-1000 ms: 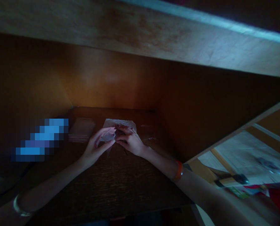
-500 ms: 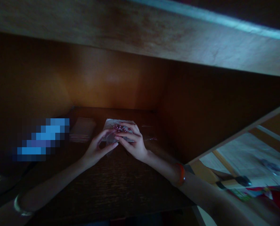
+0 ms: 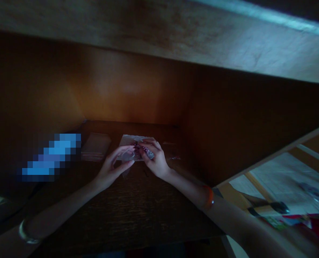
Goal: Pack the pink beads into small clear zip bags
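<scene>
My left hand (image 3: pixel 108 172) curves its fingers and thumb around a thin see-through piece (image 3: pixel 127 155) that looks like a small plastic bag. Opposite it, my right hand (image 3: pixel 158 162) pinches a cluster of small pinkish beads (image 3: pixel 137 146) at the opening between both hands. The right fingers cover part of the cluster, so its full shape is hidden. Behind and beneath the hands lies a whitish, crinkled sheet or packet (image 3: pixel 127 138) on the dark wooden surface (image 3: pixel 138 208).
A stack of pale flat packets (image 3: pixel 96 146) lies left of the hands. Farther left is a bright blue pixelated patch (image 3: pixel 52 157). Small thin items (image 3: pixel 174 158) lie to the right. Wooden walls (image 3: pixel 129 89) enclose the back and sides, with a board (image 3: pixel 159 39) overhead.
My right hand's fingers have drawn in and folded over the beads, which show less than before. My left hand keeps its curved hold. The view has shifted slightly.
</scene>
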Motion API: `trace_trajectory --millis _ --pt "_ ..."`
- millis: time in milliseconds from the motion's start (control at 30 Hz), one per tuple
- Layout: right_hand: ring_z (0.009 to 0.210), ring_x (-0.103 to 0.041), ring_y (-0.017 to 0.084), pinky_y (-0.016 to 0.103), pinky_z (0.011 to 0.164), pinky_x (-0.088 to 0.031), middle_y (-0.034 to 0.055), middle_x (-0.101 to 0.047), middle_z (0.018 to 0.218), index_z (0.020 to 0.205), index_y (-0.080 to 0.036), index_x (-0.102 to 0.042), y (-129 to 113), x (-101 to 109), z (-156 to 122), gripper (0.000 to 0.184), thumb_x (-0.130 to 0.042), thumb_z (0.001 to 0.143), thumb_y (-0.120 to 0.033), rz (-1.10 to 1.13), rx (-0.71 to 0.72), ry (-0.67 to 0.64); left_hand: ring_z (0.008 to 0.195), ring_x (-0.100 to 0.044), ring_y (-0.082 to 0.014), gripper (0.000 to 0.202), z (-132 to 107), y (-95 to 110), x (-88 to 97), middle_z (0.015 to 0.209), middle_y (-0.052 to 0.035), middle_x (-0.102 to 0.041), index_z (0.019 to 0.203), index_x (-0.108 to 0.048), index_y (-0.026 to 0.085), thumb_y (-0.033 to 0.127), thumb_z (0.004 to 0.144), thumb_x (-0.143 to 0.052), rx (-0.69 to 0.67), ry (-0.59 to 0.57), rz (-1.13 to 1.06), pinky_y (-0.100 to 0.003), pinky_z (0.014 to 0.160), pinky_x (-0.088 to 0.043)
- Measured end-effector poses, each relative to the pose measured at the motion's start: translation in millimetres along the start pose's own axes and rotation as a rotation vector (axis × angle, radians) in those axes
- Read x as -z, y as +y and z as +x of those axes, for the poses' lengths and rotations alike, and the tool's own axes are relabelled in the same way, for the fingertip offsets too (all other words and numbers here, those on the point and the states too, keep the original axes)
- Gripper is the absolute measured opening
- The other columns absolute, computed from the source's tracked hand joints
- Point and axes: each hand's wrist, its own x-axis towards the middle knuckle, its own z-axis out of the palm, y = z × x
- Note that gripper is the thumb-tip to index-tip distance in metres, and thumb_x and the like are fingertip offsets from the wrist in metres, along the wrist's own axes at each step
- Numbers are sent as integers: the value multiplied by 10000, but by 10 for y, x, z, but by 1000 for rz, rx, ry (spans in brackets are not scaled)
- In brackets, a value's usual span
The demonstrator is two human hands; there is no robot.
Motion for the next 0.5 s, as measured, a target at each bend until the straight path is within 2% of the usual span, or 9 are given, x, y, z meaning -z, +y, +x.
trace_trajectory --millis 200,500 --pt "943 -532 218 389 840 -441 63 -596 964 819 -217 -682 86 -56 -36 85 -633 749 -226 -275 -12 -184 1145 -511 -222 359 4 -4 -1 1189 -82 -582 1089 -557 193 324 764 -639 30 9 -25 -392 1039 -344" --pt "983 -494 241 400 838 -404 63 -579 1035 889 -234 -657 18 -15 -42 185 -666 723 -317 -369 -54 -282 1139 -511 -215 351 4 8 14 1180 -71 -583 1100 -558 199 315 775 -628 -11 25 -36 -358 1020 -358"
